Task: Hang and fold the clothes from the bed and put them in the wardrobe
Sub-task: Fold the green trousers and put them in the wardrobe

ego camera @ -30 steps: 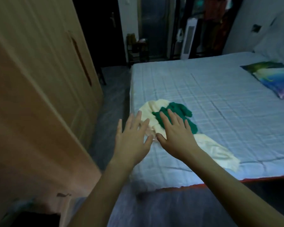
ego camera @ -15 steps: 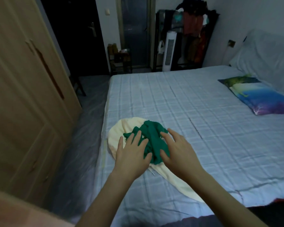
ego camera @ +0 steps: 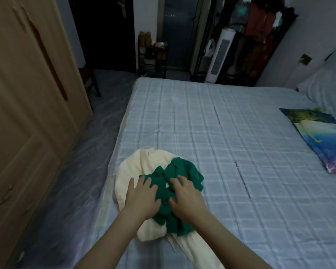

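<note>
hands, left (ego camera: pixel 142 199) and right (ego camera: pixel 186 199), press spread fingers on green garment (ego camera: pixel 180 173) atop cream cloth (ego camera: pixel 132 166) on bed (ego camera: pixel 241 133)

The green garment (ego camera: pixel 175 191) low in the frame is soft matt cloth, crumpled into folds, lying on a cream garment (ego camera: pixel 132 167) of smooth pale fabric. Both rest on the bed (ego camera: pixel 231 136), covered in a matt checked sheet with light quilted creasing. The wardrobe (ego camera: pixel 27 94) along the left edge is matt light wood with panelled doors. At the right edge a pillow (ego camera: pixel 322 138) has a printed, slightly glossy cover. The floor (ego camera: pixel 89 156) at centre left looks smooth with a faint sheen.
</note>
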